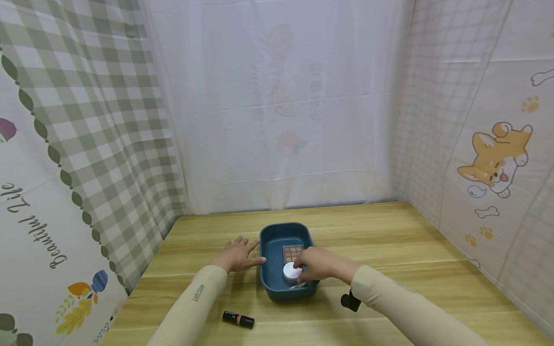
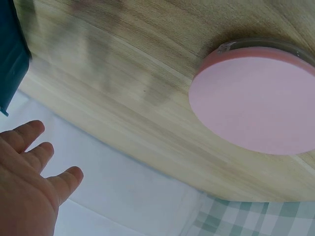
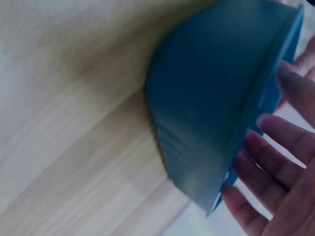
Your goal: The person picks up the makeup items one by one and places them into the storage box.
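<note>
A dark blue plastic bin (image 1: 273,283) sits on the table. My right hand (image 1: 320,265) reaches over its right rim, thumb and fingers pinching a round white-lidded jar (image 1: 291,271) inside. The right wrist view shows the right hand's fingers (image 3: 275,162) curving over the bin's rim; the jar is hidden there. Behind the jar lies a brown-panned makeup palette (image 1: 292,253); a small, partly hidden item (image 1: 299,285) lies in front. My left hand (image 1: 235,256) is spread at the bin's left side, thumb at the rim, holding nothing.
A black tube with a rose-gold band (image 1: 238,319) lies at the front left. Some small black object (image 1: 350,301) is beside the right sleeve. In the left wrist view, a pink round disc (image 2: 256,103) is on the table. Cloth curtains (image 1: 277,105) enclose the table (image 1: 381,226).
</note>
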Demonstrator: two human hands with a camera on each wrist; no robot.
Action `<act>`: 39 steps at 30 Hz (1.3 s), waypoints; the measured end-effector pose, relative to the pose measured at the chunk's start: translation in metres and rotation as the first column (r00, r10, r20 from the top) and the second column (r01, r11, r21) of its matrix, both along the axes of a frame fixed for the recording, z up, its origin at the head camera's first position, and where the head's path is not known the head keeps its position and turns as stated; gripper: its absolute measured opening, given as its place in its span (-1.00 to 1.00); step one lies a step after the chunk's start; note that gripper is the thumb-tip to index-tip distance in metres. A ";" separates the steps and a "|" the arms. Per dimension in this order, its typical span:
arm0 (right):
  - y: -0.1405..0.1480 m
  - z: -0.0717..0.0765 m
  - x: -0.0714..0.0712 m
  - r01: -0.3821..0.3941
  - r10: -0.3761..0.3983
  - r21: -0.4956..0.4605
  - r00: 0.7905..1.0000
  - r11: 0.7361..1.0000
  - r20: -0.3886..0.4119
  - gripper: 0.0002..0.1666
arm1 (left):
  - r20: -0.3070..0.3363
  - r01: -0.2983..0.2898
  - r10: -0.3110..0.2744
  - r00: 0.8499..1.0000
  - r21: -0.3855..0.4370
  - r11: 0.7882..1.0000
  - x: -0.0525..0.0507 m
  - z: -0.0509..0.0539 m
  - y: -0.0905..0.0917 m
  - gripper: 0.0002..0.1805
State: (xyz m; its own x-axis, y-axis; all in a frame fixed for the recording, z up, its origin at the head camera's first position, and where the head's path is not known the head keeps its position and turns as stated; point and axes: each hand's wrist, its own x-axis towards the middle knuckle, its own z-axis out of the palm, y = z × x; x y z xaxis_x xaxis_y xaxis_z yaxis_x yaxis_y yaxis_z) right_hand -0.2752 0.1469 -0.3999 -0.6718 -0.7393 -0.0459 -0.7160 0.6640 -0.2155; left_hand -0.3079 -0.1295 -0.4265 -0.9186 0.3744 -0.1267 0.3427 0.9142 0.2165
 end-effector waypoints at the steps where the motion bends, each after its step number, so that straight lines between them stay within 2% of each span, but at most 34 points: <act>1: 0.003 0.001 -0.001 0.017 -0.017 -0.013 1.000 1.000 0.004 -0.58 | 0.002 -0.002 0.002 1.000 0.004 1.000 0.000 0.000 0.000 -0.12; 4: 0.013 0.004 -0.006 0.107 -0.106 -0.041 0.994 0.993 0.028 -0.30 | -0.006 -0.003 0.003 1.000 0.017 1.000 -0.001 0.003 -0.001 -0.13; 8: 0.027 0.006 -0.009 0.238 -0.235 -0.032 0.969 0.971 0.077 0.16 | -0.040 -0.006 0.008 0.999 0.052 0.999 -0.003 0.008 -0.007 -0.15; 10: 0.032 0.005 -0.009 0.270 -0.268 -0.012 0.959 0.963 0.092 0.32 | -0.052 -0.009 0.013 0.999 0.071 0.997 -0.004 0.010 -0.016 -0.15; 12: 0.037 0.004 -0.009 0.275 -0.274 0.000 0.956 0.961 0.106 0.40 | -0.059 -0.019 0.024 0.998 0.083 0.996 -0.003 0.013 -0.029 -0.14; 17: 0.042 0.001 -0.006 0.274 -0.275 0.023 0.953 0.961 0.127 0.42 | -0.045 -0.054 0.060 0.997 0.122 0.991 0.003 0.017 -0.069 -0.09; 19: 0.043 -0.001 -0.006 0.283 -0.284 0.025 0.949 0.959 0.137 0.42 | -0.032 -0.063 0.068 0.997 0.142 0.988 0.007 0.015 -0.084 -0.07; 22: 0.042 -0.002 -0.006 0.294 -0.293 0.020 0.944 0.956 0.152 0.41 | -0.010 -0.073 0.075 0.997 0.158 0.985 0.014 0.009 -0.104 -0.04; 25: 0.041 -0.002 -0.007 0.290 -0.289 0.018 0.944 0.957 0.158 0.41 | 0.003 -0.056 0.056 0.998 0.153 0.987 0.022 0.000 -0.120 0.01; 29: 0.041 -0.001 -0.007 0.282 -0.282 0.021 0.947 0.959 0.155 0.40 | -0.012 -0.023 0.025 1.000 0.146 0.989 0.031 -0.012 -0.129 0.02; 33: 0.042 0.000 -0.008 0.284 -0.285 0.029 0.946 0.958 0.158 0.41 | -0.016 -0.037 0.041 0.999 0.173 0.984 0.041 -0.017 -0.129 0.03; 36: 0.042 -0.001 -0.008 0.286 -0.288 0.034 0.944 0.958 0.160 0.41 | -0.015 -0.043 0.047 0.999 0.192 0.980 0.045 -0.022 -0.127 0.03; 39: 0.042 -0.001 -0.007 0.286 -0.289 0.040 0.944 0.957 0.161 0.42 | -0.016 -0.043 0.047 0.999 0.196 0.980 0.044 -0.026 -0.125 -0.06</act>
State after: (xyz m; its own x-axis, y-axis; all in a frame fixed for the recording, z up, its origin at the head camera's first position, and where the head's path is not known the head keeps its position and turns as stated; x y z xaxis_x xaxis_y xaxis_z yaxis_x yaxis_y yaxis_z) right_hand -0.2824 0.1887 -0.4012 -0.8378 -0.5142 -0.1832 -0.4501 0.8407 -0.3011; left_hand -0.2637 -0.2546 -0.4529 -0.9366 0.3485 -0.0362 0.3086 0.8692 0.3863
